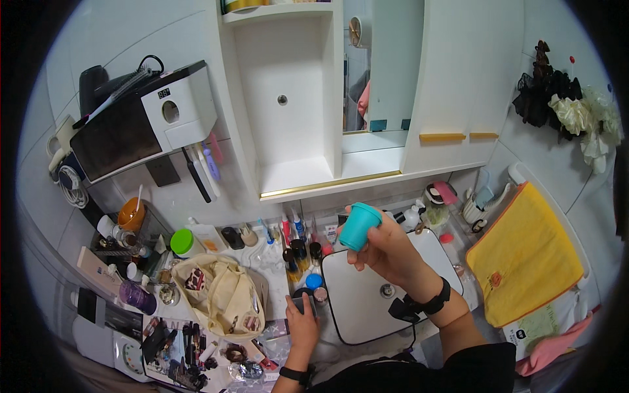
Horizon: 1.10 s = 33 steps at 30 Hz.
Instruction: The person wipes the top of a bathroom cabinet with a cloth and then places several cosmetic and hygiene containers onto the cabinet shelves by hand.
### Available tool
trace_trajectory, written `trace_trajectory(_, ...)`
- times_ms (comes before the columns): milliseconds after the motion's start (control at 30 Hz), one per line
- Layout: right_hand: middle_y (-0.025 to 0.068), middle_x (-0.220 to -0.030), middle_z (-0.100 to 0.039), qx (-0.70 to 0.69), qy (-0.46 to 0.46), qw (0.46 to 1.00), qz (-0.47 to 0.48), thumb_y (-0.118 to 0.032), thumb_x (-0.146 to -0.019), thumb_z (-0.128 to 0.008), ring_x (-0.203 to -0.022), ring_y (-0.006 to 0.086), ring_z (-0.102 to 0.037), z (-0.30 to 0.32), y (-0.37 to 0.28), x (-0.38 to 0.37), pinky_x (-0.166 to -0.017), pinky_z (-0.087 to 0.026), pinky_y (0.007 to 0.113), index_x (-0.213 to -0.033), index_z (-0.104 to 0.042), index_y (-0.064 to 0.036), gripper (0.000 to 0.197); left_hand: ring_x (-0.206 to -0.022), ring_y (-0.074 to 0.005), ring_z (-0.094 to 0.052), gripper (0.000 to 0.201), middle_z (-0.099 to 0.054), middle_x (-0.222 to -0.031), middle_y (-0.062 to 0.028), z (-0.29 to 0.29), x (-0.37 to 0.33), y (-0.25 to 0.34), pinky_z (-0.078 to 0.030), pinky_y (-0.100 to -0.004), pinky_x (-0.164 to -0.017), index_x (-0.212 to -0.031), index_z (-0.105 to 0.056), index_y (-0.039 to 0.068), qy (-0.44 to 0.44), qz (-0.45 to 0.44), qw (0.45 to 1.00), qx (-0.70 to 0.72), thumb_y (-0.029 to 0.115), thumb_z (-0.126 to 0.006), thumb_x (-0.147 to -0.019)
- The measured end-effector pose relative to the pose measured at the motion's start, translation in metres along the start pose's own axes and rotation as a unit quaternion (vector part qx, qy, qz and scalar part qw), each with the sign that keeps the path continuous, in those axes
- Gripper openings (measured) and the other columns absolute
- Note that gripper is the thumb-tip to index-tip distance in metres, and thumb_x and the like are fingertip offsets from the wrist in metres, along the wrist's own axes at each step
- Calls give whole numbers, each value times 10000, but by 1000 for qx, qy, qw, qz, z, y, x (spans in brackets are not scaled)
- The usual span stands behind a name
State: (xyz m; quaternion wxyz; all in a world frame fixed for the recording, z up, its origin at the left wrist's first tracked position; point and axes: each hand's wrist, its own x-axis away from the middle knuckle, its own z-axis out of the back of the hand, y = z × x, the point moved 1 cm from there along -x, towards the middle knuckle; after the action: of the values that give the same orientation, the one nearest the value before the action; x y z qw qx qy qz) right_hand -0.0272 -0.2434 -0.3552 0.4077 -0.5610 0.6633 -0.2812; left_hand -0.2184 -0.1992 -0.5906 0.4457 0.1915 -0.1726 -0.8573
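Observation:
My right hand (386, 249) grips a teal, cup-shaped container (359, 226), tilted and raised above the white sink basin (354, 308). The thumb and fingers wrap its side, and its inside does not show. Lower down, at the basin's left edge, my left hand (303, 327) has its fingers around a small dark container (303, 303), mostly covered by the hand. Beside that stand a jar with a blue lid (314, 281), a small pinkish jar (320, 295) and several bottles with black caps (299, 249).
A cream cloth bag (226, 295) sits on the counter at left, with scattered makeup items (190, 347) in front. Behind it stands a green-lidded tub (185, 243). A yellow towel (524, 259) hangs at right. An open-fronted white cabinet (288, 141) juts out above the basin.

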Motion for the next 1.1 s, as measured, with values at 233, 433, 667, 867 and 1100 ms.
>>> trace_trajectory(233,108,-998,-573,-40,-47,997,-43,-410,-758,-630,-764,148,-571,-11,-9,-8,-607,-455,239,-1223,-394,-23,650,-1125,-479,-356,741,-177,-1328,-373,-4,-1,-6,-348,-466,-945,-1323,-340,44,28,-4,1000,6,74,-661,-656)
trace_trajectory(433,112,-1021,-565,319,26,893,317,-271,-848,-551,-869,160,-561,-16,-32,-1,-722,-472,278,-1133,-459,-19,392,-1113,-491,-362,721,-197,-1310,-391,-2,0,-5,-352,-472,-938,-1314,-355,40,36,-1,999,14,81,-645,-656)
trace_trajectory(667,117,-977,-553,471,-52,867,153,-149,-863,-541,-807,162,-571,-43,-32,-43,-696,-484,291,-1202,-392,-21,391,-1085,-495,-389,692,-232,-1291,-398,-4,0,-8,-363,-482,-925,-1297,-383,33,54,-14,998,1,73,-628,-652)
trace_trajectory(867,177,-1000,-546,-46,-78,996,-11,-258,-906,-441,-771,186,-547,-51,-39,-73,-650,-479,289,-1170,-402,23,388,-1102,-480,-380,689,-216,-1307,-382,-6,-1,-7,-367,-471,-924,-1298,-387,50,59,-1,998,17,92,-637,-657)
trace_trajectory(1100,206,-991,-544,-227,-134,948,-180,-353,-935,-333,-669,144,-503,-64,-27,-72,-554,-467,223,-1162,-397,39,458,-1109,-472,-375,690,-208,-1320,-368,-4,-2,-4,-364,-465,-931,-1302,-388,66,43,13,999,19,104,-641,-661)
